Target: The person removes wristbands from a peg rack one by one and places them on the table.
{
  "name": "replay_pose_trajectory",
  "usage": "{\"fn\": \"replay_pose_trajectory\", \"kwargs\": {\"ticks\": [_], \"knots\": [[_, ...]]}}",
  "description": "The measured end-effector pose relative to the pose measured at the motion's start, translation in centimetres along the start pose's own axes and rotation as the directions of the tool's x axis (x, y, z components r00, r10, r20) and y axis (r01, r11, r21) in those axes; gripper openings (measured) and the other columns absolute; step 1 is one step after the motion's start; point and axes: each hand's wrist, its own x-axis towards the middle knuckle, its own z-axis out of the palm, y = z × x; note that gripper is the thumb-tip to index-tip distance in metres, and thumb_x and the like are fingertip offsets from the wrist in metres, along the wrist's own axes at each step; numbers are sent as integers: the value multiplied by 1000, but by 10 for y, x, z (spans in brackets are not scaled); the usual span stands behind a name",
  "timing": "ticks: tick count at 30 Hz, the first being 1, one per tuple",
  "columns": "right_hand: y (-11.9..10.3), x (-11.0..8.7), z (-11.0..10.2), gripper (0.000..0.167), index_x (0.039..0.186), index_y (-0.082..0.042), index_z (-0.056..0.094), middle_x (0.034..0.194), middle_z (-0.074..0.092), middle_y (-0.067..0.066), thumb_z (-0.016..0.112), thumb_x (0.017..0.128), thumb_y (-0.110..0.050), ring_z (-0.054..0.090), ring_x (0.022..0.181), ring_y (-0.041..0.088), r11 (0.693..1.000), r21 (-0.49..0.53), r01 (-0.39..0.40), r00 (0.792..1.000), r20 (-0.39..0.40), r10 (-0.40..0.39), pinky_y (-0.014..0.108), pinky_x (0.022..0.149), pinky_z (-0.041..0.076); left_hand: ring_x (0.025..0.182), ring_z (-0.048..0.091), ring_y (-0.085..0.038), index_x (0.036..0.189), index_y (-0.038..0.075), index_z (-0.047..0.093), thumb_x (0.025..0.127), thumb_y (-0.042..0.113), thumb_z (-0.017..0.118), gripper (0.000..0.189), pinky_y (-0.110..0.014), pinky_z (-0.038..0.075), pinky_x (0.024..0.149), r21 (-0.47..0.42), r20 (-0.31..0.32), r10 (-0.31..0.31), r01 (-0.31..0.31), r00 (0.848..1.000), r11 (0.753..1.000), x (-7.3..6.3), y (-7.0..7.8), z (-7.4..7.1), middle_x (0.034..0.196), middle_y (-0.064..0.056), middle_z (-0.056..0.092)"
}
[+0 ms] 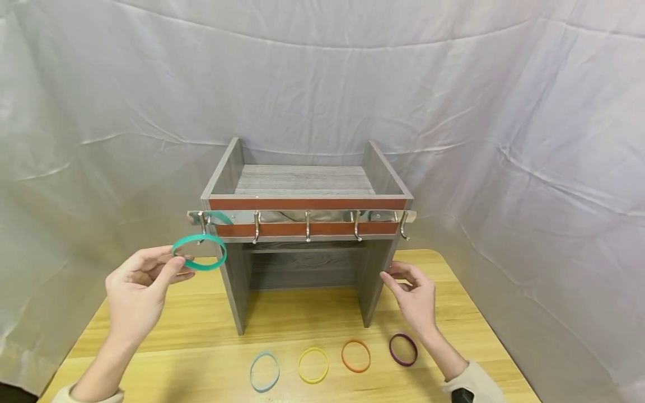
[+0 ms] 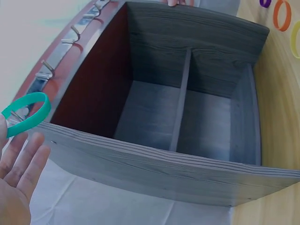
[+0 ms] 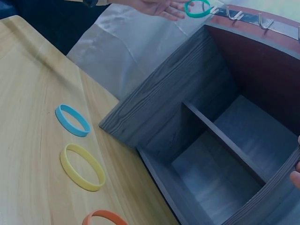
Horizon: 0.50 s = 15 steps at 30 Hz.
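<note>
My left hand [image 1: 138, 285] pinches a green silicone wristband [image 1: 221, 257] between thumb and fingers. It holds the band at the leftmost hook [image 1: 202, 219] of a metal hook strip [image 1: 282, 216]; the hook end shows within the band's outline, though I cannot tell whether it passes through. The strip runs across the front of a grey wooden shelf unit [image 1: 234, 291]. At the unit's right side panel [image 1: 375, 280], my right hand [image 1: 415, 296] grips the front edge, thumb tip over it and fingers at the outer face. In the right wrist view only fingertips [image 3: 296, 178] show.
On the wooden table [image 1: 191, 358] lie a blue wristband [image 1: 251, 374], a yellow wristband [image 1: 313, 382], an orange wristband [image 1: 344, 361] and a purple wristband [image 1: 392, 350], in a row before the unit. Grey cloth [image 1: 312, 84] hangs behind and at both sides.
</note>
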Motion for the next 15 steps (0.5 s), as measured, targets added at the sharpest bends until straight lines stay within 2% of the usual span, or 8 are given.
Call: {"fn": "replay_pose_trajectory", "kwargs": {"ticks": [7,10,14,15], "knots": [[2,-1,-1,21,106,6,74,91,76,-15,80,86,9,72,83,0,1000,9,-13,1000,5,13,12,67,63,78,81,-19,110,-23,66,86,-34,57,28,-31,69,69,-83,0,28,-28,1000,996,-1,8,2,95,-13,83],[1,0,-1,21,107,7,74,92,76,-14,80,87,9,72,84,1,1000,8,-11,1000,3,11,12,67,63,76,81,-17,110,-21,67,87,-33,57,28,-30,69,68,-40,-4,-2,2,1000,999,-6,11,3,93,-10,83],[1,0,-1,21,107,7,74,91,76,-14,80,87,9,72,84,1,1000,12,-13,1000,4,13,12,67,63,78,81,-14,110,-22,66,88,-32,57,26,-28,68,68,27,23,-41,40,999,999,-17,13,1,95,-6,83],[1,0,0,21,106,7,74,91,76,-14,80,87,9,72,84,0,1000,13,-15,1000,5,15,12,67,63,79,81,-15,110,-25,63,88,-33,56,25,-29,68,68,17,41,-36,35,999,999,-21,13,0,96,-7,83]]}}
